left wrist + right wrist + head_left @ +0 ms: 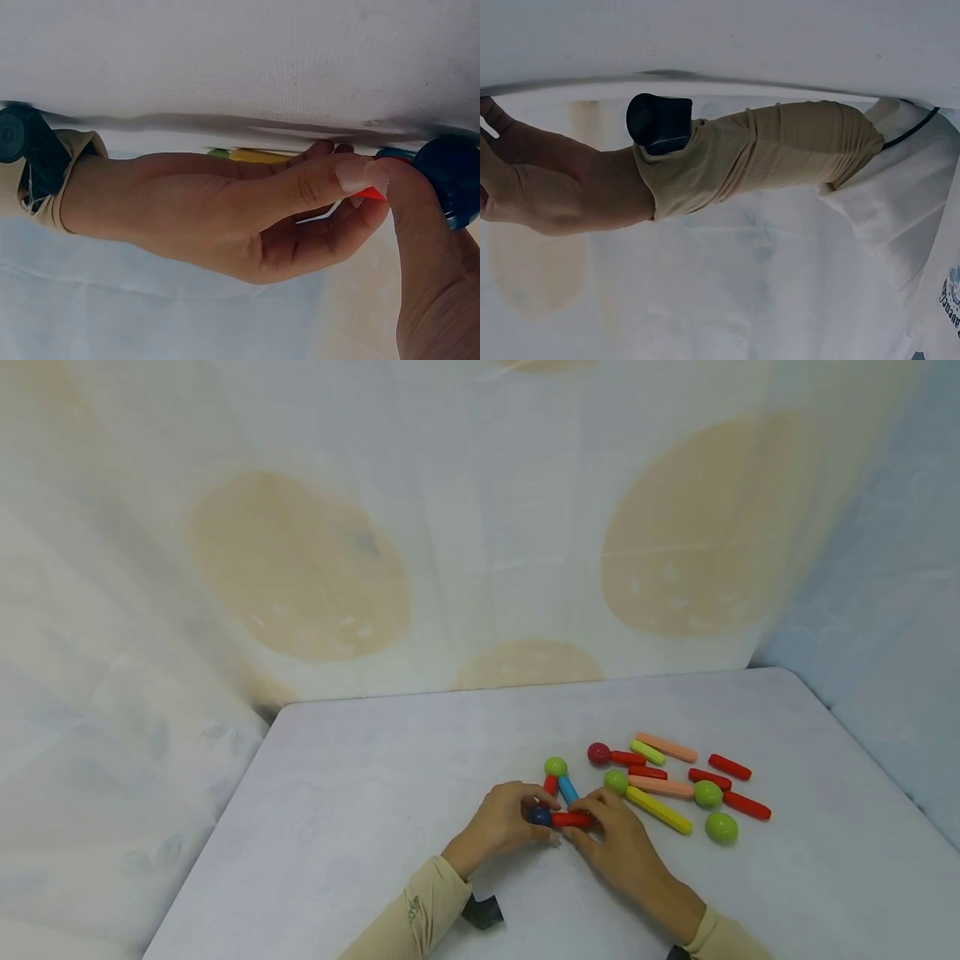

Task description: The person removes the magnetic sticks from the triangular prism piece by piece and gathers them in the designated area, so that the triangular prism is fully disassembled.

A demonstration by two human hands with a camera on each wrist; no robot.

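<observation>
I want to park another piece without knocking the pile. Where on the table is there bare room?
The table lies bare left of the left hand, back to the curtain. A narrower bare strip runs along the far edge behind the loose rods. It is crowded on the right, where rods and green balls lie close, and between both hands around the red rod.

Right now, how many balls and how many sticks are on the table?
Round toy balls: 6, counting the blue ball in the left hand
Long rounded toy sticks: 12, counting the red stick the right hand pinches
Total: 18
</observation>
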